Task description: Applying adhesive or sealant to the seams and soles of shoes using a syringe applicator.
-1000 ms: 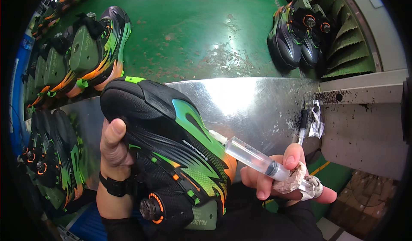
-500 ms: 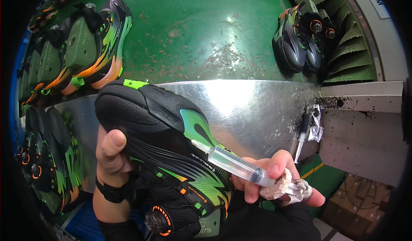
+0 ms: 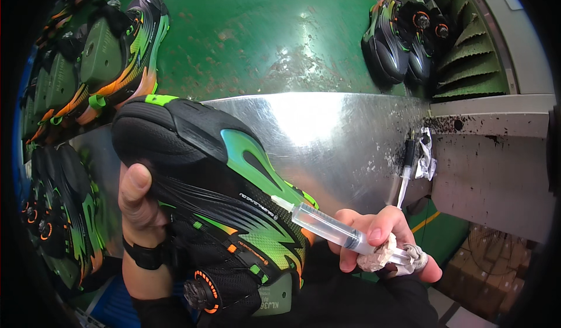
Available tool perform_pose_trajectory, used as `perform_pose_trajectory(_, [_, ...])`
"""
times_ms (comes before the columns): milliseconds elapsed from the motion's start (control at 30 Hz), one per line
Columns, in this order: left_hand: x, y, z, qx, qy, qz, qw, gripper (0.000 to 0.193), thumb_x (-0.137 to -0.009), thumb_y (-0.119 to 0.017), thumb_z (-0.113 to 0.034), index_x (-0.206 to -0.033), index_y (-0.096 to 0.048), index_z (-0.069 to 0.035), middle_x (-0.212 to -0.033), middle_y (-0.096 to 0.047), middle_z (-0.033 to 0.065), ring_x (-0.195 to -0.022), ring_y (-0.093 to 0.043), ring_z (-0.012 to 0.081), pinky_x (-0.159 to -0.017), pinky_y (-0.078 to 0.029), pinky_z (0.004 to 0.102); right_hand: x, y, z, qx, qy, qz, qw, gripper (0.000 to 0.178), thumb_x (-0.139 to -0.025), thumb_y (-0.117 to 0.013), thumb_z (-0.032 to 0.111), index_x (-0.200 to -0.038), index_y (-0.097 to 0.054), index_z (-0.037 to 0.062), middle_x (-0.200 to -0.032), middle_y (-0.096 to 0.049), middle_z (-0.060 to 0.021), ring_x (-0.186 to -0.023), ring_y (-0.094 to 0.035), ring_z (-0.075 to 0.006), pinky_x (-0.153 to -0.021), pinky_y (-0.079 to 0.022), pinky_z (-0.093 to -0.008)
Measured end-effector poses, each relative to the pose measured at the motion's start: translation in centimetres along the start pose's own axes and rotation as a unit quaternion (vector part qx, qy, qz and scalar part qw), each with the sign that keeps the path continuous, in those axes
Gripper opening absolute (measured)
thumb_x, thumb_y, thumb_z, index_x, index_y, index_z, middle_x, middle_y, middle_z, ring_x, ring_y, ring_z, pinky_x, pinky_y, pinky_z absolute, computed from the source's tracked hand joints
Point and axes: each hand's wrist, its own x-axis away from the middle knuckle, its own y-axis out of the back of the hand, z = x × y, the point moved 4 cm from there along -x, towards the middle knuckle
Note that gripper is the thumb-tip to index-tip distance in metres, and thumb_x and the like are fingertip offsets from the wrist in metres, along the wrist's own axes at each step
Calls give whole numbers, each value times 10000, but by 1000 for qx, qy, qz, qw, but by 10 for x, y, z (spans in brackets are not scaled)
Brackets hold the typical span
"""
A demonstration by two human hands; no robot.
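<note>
My left hand [image 3: 139, 202] grips a black sneaker [image 3: 193, 176] with green and orange trim, its thumb pressed on the side near the toe. The sneaker lies tilted on its side, sole edge turned up, with a grey-green shoe last [image 3: 274, 297] inside. A dial with an orange ring [image 3: 204, 290] sits on its upper. In my right hand [image 3: 380, 226] is a clear syringe [image 3: 327, 225], wrapped with whitish material at its flange and plunger end. Its white tip is at the line between sole and upper, around midfoot; I cannot tell whether it touches.
A metal plate [image 3: 350, 147] edges the green conveyor belt [image 3: 245, 36]. Several similar sneakers [image 3: 128, 53] stand at the left. A pair of sneakers [image 3: 388, 42] sits far right, beside green flaps [image 3: 476, 53]. A second syringe [image 3: 408, 161], dark inside, lies by crumpled white paper [image 3: 426, 158].
The syringe tip has slid along the sole line, from near the green loop toward the heel. The sneaker has shifted slightly left and up in view, as has the background.
</note>
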Motion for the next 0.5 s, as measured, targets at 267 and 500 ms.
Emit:
perform_pose_trajectory(267, [20,15,-7,-63,-61,-39,995,916,-632,-808,-335,-1358,-355,-9,-1260,-456,166,-1178,-471,360,-1030,-356,504,40,-2,21,16,-77,6,997,1045,-640,-801,605,-1338,-382,-49,-1123,-459,-170,-1020,-507,-247,-856,-411,-325])
perform_pose_trajectory(500, [75,25,-30,-141,-159,-46,976,1025,-585,-846,-395,-1378,-323,-8,-1287,-421,175,-1216,-438,384,-1060,-322,534,72,-4,30,70,-73,-1,995,1055,-627,-829,558,-1329,-380,-89,-1166,-472,-175,-1016,-523,-219,-842,-407,-302])
